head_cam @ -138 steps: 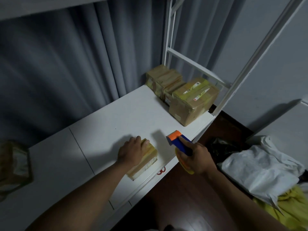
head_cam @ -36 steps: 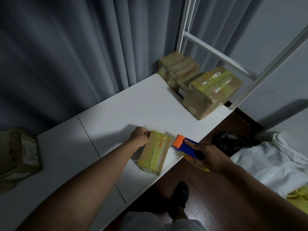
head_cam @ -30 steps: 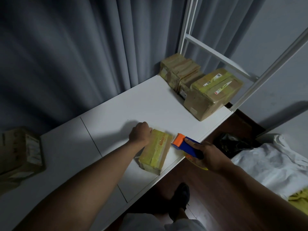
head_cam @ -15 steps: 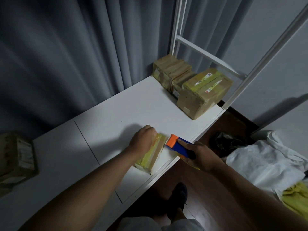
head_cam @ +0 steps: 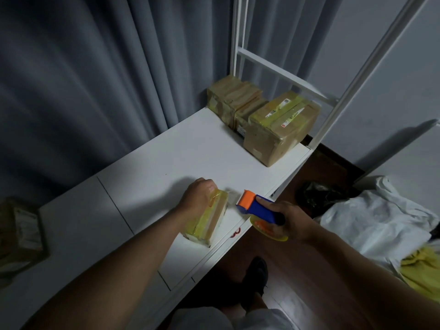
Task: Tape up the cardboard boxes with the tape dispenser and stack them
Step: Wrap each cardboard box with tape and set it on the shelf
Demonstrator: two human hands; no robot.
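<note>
A small cardboard box (head_cam: 209, 222) wrapped in yellowish tape lies near the front edge of the white table (head_cam: 166, 163). My left hand (head_cam: 198, 196) rests on the box's far end, fingers curled over it. My right hand (head_cam: 288, 221) grips the blue handle of the tape dispenser (head_cam: 258, 208). Its orange head points at the box's right side, a small gap away, and the tape roll hangs below my fingers. A group of taped boxes (head_cam: 281, 125) stands at the table's far right corner.
A white metal rack frame (head_cam: 283, 75) rises behind the taped boxes, and grey curtains hang behind the table. Another cardboard box (head_cam: 21, 234) sits at the far left. White cloth (head_cam: 371, 222) and a yellow item lie on the floor to the right. My foot (head_cam: 257, 272) shows below.
My left hand has slid from beside the box's far end onto its top. The dispenser has stayed close beside the box's right side, its head now slightly off the box.
</note>
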